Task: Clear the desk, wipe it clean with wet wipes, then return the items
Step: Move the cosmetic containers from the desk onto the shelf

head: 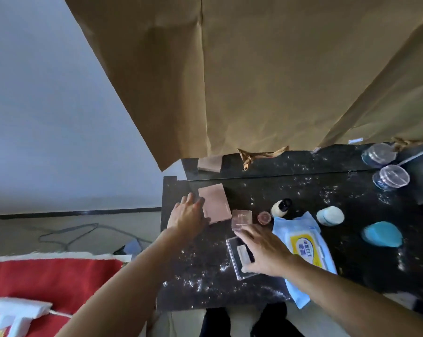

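A black speckled desk [315,205] carries several small items. My left hand [187,216] lies with fingers spread against the left edge of a flat pink case [216,205]. My right hand [264,249] rests on a clear rectangular case [234,257], thumb at its near end and fingers reaching toward a small clear square box [241,218]. A blue pack of wet wipes [305,246] with a yellow label lies just right of my right hand. Beyond it are a small round pink pot [264,217] and a cream bottle [280,207] with a black cap.
A white and blue sponge [330,216] and a blue sponge [382,234] lie on the right. Two clear lidded jars [390,177] stand at the back right. Brown paper [254,81] hangs behind the desk. A red rug [47,280] covers the floor at left.
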Demonstrator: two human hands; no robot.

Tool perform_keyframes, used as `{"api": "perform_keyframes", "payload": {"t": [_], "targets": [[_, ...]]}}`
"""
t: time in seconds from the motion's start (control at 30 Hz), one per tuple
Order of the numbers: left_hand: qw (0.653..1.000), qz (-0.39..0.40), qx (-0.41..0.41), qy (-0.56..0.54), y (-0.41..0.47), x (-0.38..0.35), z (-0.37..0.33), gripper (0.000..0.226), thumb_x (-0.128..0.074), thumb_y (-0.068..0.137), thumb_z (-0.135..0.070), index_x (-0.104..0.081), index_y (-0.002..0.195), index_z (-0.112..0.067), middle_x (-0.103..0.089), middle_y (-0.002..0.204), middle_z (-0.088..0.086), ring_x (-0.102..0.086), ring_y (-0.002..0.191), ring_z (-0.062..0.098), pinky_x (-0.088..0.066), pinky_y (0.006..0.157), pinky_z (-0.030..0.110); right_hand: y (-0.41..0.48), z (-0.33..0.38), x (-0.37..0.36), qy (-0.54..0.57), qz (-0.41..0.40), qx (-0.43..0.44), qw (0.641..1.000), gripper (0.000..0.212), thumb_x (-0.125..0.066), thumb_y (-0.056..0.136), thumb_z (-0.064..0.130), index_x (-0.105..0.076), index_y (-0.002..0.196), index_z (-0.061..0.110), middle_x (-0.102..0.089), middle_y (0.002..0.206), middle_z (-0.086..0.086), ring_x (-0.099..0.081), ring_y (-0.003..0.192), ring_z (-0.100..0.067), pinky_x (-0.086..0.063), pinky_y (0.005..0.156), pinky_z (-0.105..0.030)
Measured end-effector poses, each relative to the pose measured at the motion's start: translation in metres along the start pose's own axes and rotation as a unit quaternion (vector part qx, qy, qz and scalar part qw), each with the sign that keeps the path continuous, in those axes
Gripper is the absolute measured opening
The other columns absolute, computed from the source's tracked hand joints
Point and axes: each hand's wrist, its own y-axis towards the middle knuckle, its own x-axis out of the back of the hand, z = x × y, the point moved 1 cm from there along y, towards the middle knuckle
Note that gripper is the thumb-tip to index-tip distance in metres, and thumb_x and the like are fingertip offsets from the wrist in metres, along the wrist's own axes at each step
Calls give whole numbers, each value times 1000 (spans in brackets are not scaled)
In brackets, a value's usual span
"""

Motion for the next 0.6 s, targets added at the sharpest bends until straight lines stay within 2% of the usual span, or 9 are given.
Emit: {"api": "perform_keyframes", "payload": {"t": [0.17, 0.3, 0.43, 0.5, 0.6], "targets": [[998, 28, -51, 18, 44, -11, 4, 86, -69, 76, -54, -29, 142, -16, -34, 144, 7, -38, 129, 27, -35, 107, 39, -1, 3, -12, -21, 22, -14, 999, 103, -74, 54, 53, -32, 141, 16, -37, 138, 0, -35, 125, -22, -42, 96, -40], [996, 50, -68, 36, 61, -20, 3, 94, -77, 68, -51, -30, 141, -15, -35, 144, 8, -37, 130, 27, -35, 105, 39, 4, 6, -13, -66, 30, -37, 997, 108, -78, 52, 54, -29, 140, 15, -37, 138, -1, -34, 126, -24, -41, 94, -42], [995, 77, -55, 29, 70, -20, 1, 108, -83, 61, -46, -22, 145, -17, -35, 143, 10, -36, 131, 29, -35, 105, 41, 5, 5, -14, -67, 34, -81, 994, 113, -77, 54, 56, -23, 143, 13, -32, 142, -6, -21, 135, -28, -35, 100, -43], [996, 73, -43, 32, 71, -18, -2, 113, -85, 58, -47, -20, 145, -18, -38, 139, 12, -39, 127, 31, -37, 103, 42, 2, 5, -17, -68, 27, -95, 993, 111, -77, 55, 57, -24, 142, 13, -40, 133, -7, -28, 129, -29, -36, 98, -43], [998, 51, -17, 37, 63, -18, -8, 113, -86, 55, -47, -22, 142, -18, -39, 129, 13, -43, 119, 32, -40, 98, 40, -6, 6, -23, -61, 9, -116, 991, 105, -77, 54, 57, -29, 138, 15, -50, 116, -6, -42, 109, -26, -39, 87, -40]]}}
